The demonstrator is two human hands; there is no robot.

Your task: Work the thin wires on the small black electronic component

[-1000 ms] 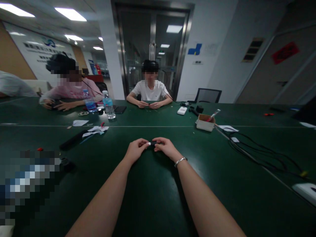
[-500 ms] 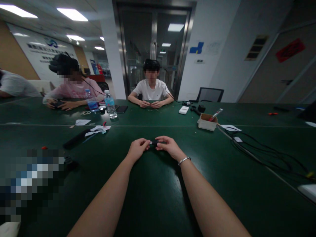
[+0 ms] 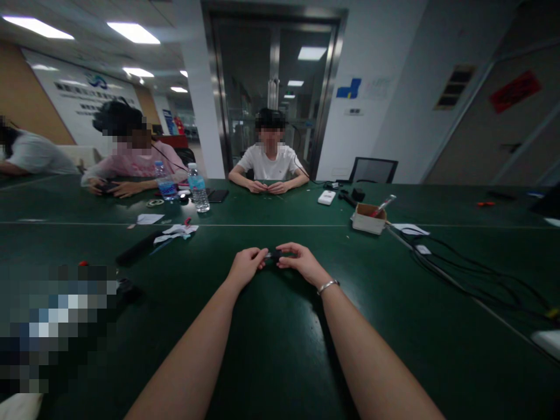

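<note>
In the head view, my left hand (image 3: 245,267) and my right hand (image 3: 303,262) face each other at the middle of the green table. Between them is a small black piece with a short silvery end (image 3: 275,255), too small to name surely. My left thumb and fingers are closed in a pinch at its silvery end. On the other side, my right thumb and fingertips grip the black end. A metal bracelet (image 3: 328,287) circles my right wrist. The fingertips hide part of the piece.
Across the green table (image 3: 280,350) sits a person in a white shirt (image 3: 269,163). Crumpled papers (image 3: 175,233), a dark long object (image 3: 139,248) and water bottles (image 3: 199,188) lie or stand to the left. A small box (image 3: 370,219) and black cables (image 3: 472,271) are right.
The whole view has shifted slightly, with the scene a little lower and further right. Both hands keep their hold on the small black piece, with hardly any movement.
</note>
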